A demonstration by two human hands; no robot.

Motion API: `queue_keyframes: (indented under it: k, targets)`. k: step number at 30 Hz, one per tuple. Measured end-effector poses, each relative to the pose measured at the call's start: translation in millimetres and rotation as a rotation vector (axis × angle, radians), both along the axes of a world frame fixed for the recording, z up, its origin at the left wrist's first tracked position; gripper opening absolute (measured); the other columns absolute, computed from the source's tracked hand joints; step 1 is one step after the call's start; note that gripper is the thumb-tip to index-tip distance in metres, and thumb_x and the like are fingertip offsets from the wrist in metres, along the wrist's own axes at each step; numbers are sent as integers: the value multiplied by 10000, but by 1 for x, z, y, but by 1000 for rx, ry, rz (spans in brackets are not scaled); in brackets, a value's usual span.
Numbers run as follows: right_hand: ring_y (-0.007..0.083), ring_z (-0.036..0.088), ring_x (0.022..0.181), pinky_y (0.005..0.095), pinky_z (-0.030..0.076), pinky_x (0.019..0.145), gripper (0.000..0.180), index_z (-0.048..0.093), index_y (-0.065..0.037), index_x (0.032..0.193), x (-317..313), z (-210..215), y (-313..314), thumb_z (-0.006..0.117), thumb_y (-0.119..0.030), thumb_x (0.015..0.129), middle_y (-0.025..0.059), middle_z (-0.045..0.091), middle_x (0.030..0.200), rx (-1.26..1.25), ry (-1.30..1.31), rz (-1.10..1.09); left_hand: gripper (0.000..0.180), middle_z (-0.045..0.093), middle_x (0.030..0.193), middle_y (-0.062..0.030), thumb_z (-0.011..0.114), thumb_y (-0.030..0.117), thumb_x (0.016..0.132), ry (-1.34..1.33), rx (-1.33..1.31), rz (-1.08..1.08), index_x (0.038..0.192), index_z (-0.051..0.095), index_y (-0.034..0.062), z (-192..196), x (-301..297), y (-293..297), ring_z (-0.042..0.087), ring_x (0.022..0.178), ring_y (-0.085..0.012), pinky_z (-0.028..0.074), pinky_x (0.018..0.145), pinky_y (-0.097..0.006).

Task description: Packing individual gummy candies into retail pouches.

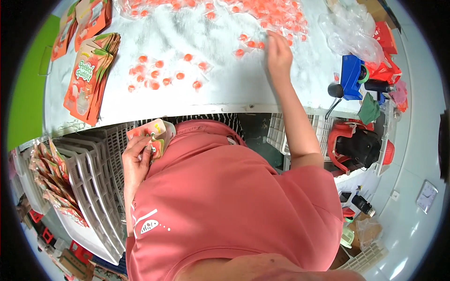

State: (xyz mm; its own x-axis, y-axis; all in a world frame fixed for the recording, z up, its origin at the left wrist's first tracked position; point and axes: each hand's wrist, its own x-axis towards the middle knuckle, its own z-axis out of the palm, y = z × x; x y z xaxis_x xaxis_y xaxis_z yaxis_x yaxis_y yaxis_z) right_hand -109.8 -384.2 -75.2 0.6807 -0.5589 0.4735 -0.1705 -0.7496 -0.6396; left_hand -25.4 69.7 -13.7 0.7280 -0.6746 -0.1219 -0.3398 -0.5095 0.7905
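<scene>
**Head view: hands at the white table**

We note the right hand (278, 52) stretched over the white table (225, 93), fingers loosely open and pointing down at the orange candies (262, 18) heaped along the far edge; grip on any piece cannot be told. Scattered candies (159, 72) lie mid-table, bare surface around them. The left hand (137, 161), below the near edge, grips an open pouch (157, 136). Stacked pouches (89, 77) sit near the left edge.
</scene>
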Motion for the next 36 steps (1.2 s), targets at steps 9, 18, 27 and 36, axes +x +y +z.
queue_keyframes:
  k: [9, 18, 27, 36]
  targets:
    - [238, 579, 1163, 332, 430, 1017, 282, 637, -1, 1217, -22, -13, 17, 528, -135, 994, 143, 630, 1228, 181, -144, -9, 185, 642, 1007, -124, 610, -49, 895, 56, 2, -57, 1063, 686, -39, 0, 11, -9, 624, 920, -226, 476, 817, -282]
    - [272, 579, 1126, 387, 439, 996, 409, 630, -96, 1263, 18, -18, 24, 690, -270, 898, 134, 537, 1360, -215, 80, 122, 182, 651, 954, -124, 634, -45, 881, 73, 43, 25, 1044, 707, -11, 1, 2, -6, 637, 865, -241, 491, 763, -298]
    - [300, 493, 1254, 516, 375, 1019, 693, 593, -149, 1333, 35, -26, 82, 776, -489, 758, 152, 506, 1377, -126, 161, 324, 217, 662, 1211, -163, 645, -61, 851, -11, 0, 24, 1047, 716, -1, -2, 10, 2, 654, 1065, -293, 508, 913, -337]
    - [360, 318, 1414, 698, 236, 1075, 752, 564, -241, 1371, 58, -6, 136, 780, -554, 722, 106, 418, 1481, -357, 288, 477, 182, 674, 1165, -164, 648, -52, 868, 28, -83, 74, 1027, 725, -6, -2, 8, 11, 664, 1043, -251, 521, 866, -310]
